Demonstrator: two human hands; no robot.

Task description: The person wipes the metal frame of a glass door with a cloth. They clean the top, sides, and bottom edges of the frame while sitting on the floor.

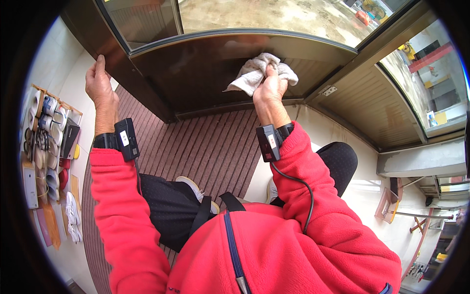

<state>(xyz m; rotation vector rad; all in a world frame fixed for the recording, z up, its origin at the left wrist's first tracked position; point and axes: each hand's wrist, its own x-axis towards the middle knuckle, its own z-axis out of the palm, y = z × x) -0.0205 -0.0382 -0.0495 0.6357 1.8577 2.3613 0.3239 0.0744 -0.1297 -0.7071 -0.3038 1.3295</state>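
Observation:
A crumpled white cloth (253,73) is gripped in my right hand (270,86), up against the lower panel (198,73) of a brown metal door. My left hand (100,82) holds the edge of the door's frame (114,51), thumb or fingertip resting on its face. Above the panel, glass panes (271,14) show a wet-looking floor beyond. A hinge (329,90) sits on the frame to the right of the cloth. The fingers of both hands are partly hidden, behind the cloth and behind the door edge.
Under the door lies a striped brown mat (183,143) on pale floor tiles. A shoe rack (55,99) full of shoes stands at the left, with white sneakers (72,217) beside it. A long-handled dustpan (385,207) and a brush are at the right.

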